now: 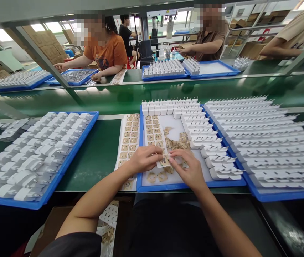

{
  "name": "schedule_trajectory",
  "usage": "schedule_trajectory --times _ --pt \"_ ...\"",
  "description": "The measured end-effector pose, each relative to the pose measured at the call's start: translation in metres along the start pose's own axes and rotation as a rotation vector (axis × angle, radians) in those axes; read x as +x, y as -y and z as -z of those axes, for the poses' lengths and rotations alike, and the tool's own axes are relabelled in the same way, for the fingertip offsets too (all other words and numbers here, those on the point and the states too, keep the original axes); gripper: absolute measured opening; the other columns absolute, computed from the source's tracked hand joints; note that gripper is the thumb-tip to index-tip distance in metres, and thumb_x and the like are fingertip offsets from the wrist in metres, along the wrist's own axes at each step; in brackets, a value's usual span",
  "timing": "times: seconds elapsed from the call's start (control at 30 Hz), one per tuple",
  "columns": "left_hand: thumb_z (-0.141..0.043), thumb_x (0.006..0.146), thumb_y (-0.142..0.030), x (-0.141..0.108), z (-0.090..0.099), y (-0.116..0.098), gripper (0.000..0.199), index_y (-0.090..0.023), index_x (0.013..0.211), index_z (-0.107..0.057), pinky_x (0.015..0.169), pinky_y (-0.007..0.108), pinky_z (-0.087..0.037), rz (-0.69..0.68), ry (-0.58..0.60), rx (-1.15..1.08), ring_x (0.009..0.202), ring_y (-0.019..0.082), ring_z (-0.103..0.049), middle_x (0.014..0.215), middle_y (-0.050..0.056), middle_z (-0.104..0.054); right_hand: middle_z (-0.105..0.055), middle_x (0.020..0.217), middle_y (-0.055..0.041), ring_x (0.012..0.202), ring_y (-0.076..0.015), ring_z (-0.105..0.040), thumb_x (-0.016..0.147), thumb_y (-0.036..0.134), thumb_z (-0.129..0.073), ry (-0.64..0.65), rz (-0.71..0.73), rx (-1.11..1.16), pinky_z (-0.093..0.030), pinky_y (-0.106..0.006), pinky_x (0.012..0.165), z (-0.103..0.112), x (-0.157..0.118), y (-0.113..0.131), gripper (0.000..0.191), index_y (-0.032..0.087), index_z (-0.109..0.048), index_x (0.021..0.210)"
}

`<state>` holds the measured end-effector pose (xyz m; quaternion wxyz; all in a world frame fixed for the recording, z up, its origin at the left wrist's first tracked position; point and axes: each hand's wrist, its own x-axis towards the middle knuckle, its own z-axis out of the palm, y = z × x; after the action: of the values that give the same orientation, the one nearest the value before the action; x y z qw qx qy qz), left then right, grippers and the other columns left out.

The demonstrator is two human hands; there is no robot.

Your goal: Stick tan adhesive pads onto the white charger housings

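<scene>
My left hand [147, 159] is closed on the edge of a narrow white sheet [154, 132] bearing rows of tan stickers. Thumb and forefinger of my right hand [190, 168] pinch together at the sheet's lower right side; what lies between them is too small to make out. Both hands are over a blue-rimmed tray [168, 187]. Loose tan pieces [178, 142] lie in a heap in it, with a few flat ones near its front. White plug housings [194, 132] with metal pins line its back and right side. Another sticker sheet [127, 137] lies left of the tray.
A tray of white housings [34, 153] stands at left, and another full of pinned housings [274, 153] adjoins at right. Beyond runs a green conveyor belt [109, 94]. Several people work across it beside more trays [165, 69]. A slanted metal post [42, 57] rises at left.
</scene>
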<state>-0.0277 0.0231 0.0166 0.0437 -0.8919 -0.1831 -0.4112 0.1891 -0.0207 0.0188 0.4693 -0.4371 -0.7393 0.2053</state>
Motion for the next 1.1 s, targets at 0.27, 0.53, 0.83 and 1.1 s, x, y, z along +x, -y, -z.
schedule_trajectory --times 0.27,0.53,0.83,1.1 --pt "-0.040 0.086 -0.005 0.001 -0.001 -0.001 0.026 -0.022 0.097 -0.057 0.065 0.024 -0.051 0.003 0.027 0.021 0.079 0.015 -0.067 0.092 0.004 -0.068 -0.073 0.101 -0.0046 0.099 -0.0223 -0.066 0.093 0.024 -0.061 0.017 0.076 -0.066 -0.054 -0.040 0.089 -0.001 0.000 -0.001 0.014 0.026 -0.069 0.104" --pt "-0.045 0.090 -0.011 -0.001 -0.006 -0.001 0.017 -0.019 0.100 -0.056 0.062 0.023 -0.048 0.067 0.060 -0.003 0.076 0.015 -0.066 0.086 0.005 -0.068 -0.073 0.101 -0.0042 0.096 -0.0213 -0.067 0.092 0.020 -0.061 -0.012 0.135 -0.106 -0.054 -0.041 0.087 -0.002 0.000 0.001 0.017 0.026 -0.070 0.105" --pt "-0.049 0.091 -0.022 -0.005 -0.010 0.000 0.009 -0.020 0.093 -0.057 0.062 0.024 -0.046 0.228 0.185 -0.064 0.070 0.015 -0.063 0.081 0.004 -0.068 -0.074 0.101 -0.0047 0.095 -0.0213 -0.068 0.091 0.017 -0.062 -0.035 0.195 -0.144 -0.054 -0.041 0.087 -0.004 0.000 0.002 0.019 0.026 -0.070 0.105" --pt "-0.050 0.088 -0.016 -0.007 -0.012 0.001 0.010 -0.019 0.093 -0.058 0.060 0.024 -0.043 0.183 0.224 -0.054 0.070 0.015 -0.062 0.082 0.004 -0.066 -0.072 0.102 -0.0054 0.098 -0.0211 -0.066 0.092 0.016 -0.061 0.015 0.166 -0.092 -0.052 -0.040 0.088 -0.004 0.000 0.000 0.010 0.024 -0.066 0.095"
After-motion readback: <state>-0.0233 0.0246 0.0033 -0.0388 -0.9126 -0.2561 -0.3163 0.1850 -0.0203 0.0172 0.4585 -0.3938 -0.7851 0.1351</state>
